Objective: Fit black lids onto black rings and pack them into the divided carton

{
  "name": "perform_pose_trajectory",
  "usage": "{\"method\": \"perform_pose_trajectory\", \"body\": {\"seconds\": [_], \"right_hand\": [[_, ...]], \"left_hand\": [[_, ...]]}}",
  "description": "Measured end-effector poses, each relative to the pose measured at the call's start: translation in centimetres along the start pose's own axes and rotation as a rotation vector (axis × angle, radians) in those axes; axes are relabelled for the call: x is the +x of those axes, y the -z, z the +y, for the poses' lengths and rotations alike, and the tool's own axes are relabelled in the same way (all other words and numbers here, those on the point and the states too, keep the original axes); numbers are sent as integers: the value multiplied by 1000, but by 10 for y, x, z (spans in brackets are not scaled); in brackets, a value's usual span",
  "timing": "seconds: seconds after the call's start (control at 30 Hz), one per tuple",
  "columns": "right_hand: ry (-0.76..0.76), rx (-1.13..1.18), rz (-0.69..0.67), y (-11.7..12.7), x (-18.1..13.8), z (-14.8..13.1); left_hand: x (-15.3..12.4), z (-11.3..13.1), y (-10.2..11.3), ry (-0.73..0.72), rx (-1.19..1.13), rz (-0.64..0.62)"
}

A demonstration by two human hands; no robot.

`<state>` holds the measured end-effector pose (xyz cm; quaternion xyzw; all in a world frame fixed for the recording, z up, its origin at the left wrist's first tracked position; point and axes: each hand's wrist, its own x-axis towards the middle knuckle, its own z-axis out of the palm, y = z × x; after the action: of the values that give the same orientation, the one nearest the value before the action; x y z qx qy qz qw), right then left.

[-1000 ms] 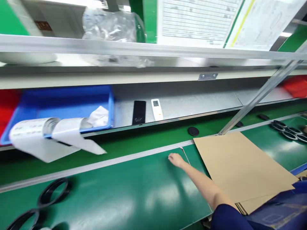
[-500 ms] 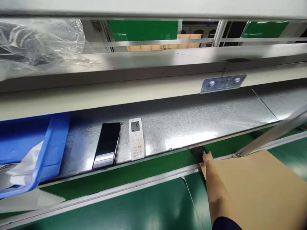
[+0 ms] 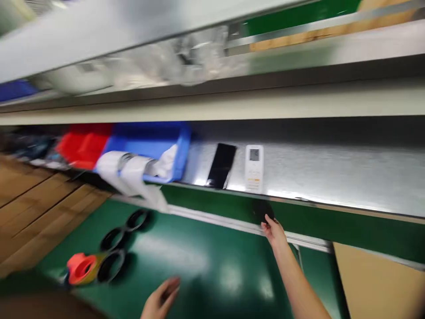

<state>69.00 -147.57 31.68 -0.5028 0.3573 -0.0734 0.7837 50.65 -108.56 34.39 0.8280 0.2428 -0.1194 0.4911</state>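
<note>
My right hand (image 3: 274, 230) grips the edge of a flat, dark, rounded piece (image 3: 262, 210) just below the metal shelf's front edge; its kind is unclear against the green. My left hand (image 3: 162, 297) is at the bottom, over the green work surface (image 3: 212, 248), blurred, with thumb and curved fingers apart and nothing seen between them. Black rings (image 3: 111, 266) and an orange-red tape roll (image 3: 80, 268) lie to its left. Above my right hand, a white remote control (image 3: 254, 168) and a black phone (image 3: 222, 166) lie on the metal shelf (image 3: 332, 173).
A blue bin (image 3: 184, 153) with white paper strips hanging over its front stands left of the phone, beside a red bin (image 3: 86, 146). Stacked cardboard (image 3: 29, 208) is at far left. A cardboard sheet (image 3: 378, 279) lies at lower right. Clear plastic (image 3: 199, 57) rests on the upper shelf.
The view has swung left, bringing the bins, rings and stacked cardboard into sight. My left hand has come into view. My right hand has drawn the dark piece leftward, to below the remote.
</note>
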Motion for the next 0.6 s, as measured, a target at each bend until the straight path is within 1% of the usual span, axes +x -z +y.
{"method": "perform_pose_trajectory", "body": {"seconds": [0.03, 0.07, 0.17, 0.2, 0.23, 0.3, 0.33, 0.37, 0.4, 0.43, 0.47, 0.5, 0.53, 0.57, 0.6], "right_hand": [[-54, 16, -108, -18, -35, 22], [-118, 36, -224, -35, -74, 43], [-348, 106, -550, -73, -197, 92], [-414, 116, -624, -81, -235, 104], [-462, 111, -679, -86, -270, 113], [-510, 56, -770, -91, -321, 127], [-512, -19, -819, -91, -337, 132], [-500, -130, -866, -91, -347, 135], [-461, -264, -898, -91, -351, 137], [-381, -402, -903, -91, -350, 137], [-252, -528, -889, -93, -347, 136], [-75, -629, -870, -95, -343, 133], [133, -706, -870, -100, -339, 130], [347, -763, -895, -105, -337, 128], [542, -807, -950, -111, -337, 126]], "left_hand": [[-6, 3, -5, -30, -206, -123], [-10, 8, -9, -56, -404, -192], [-14, 20, -13, -115, -960, -251], [-14, 20, -10, -126, -1121, -272], [-15, 17, -4, -99, -1242, -303], [-21, 4, 14, -8, -1408, -392], [-25, -5, 26, 22, -1472, -423], [-30, -14, 39, 22, -1533, -449], [-35, -24, 52, -7, -1592, -469], [-40, -33, 64, -53, -1642, -488], [-46, -41, 75, -96, -1677, -512], [-51, -48, 85, -117, -1691, -554], [-56, -55, 92, -114, -1689, -616], [-61, -61, 97, -97, -1685, -670], [-65, -67, 101, -76, -1687, -712]]}}
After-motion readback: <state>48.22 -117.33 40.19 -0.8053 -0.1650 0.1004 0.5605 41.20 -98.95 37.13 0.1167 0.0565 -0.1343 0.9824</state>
